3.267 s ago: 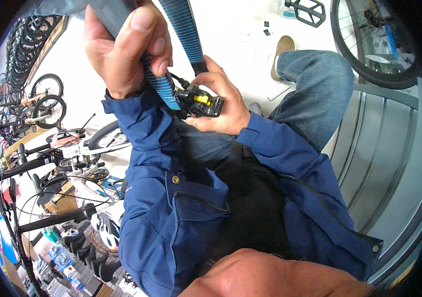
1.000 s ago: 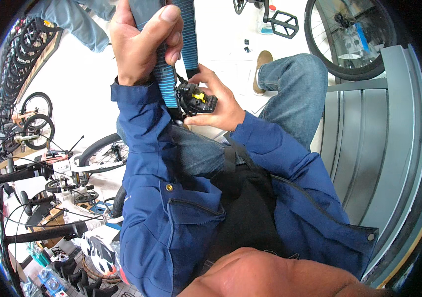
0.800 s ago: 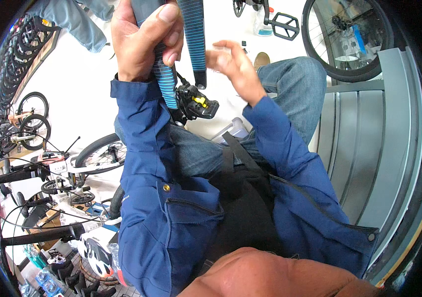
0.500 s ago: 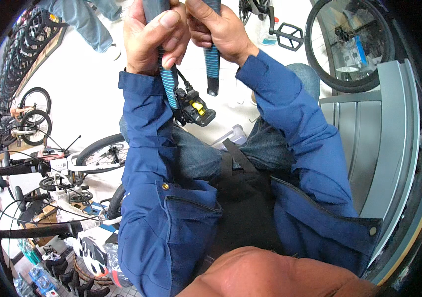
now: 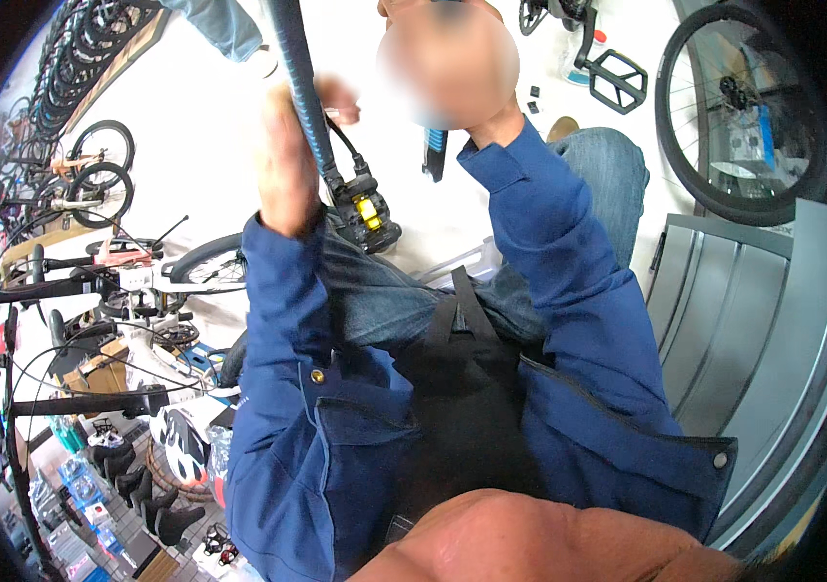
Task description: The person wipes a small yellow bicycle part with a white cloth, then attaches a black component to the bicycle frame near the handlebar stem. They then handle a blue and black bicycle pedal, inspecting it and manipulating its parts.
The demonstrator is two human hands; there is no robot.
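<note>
A dark bicycle fork with blue stripes hangs in front of me, its two legs pointing down toward my lap. My left hand is at the left leg, its palm behind it and its fingertips to the right; motion smears the fingers. Around the right leg is my right hand, largely blurred out, with the leg's tip sticking out below it. A black brake caliper with a yellow insert sits at the left leg's lower end, a cable running up from it.
At the upper right are a black pedal on a crank, a red-capped bottle, small black pieces and a spoked wheel. A grey ribbed panel stands right of me. Bicycles and saddles fill the left.
My left hand has shifted down and its grip on the left leg has loosened. My right hand has moved slightly right. The view has shifted, so the surroundings sit farther right.
</note>
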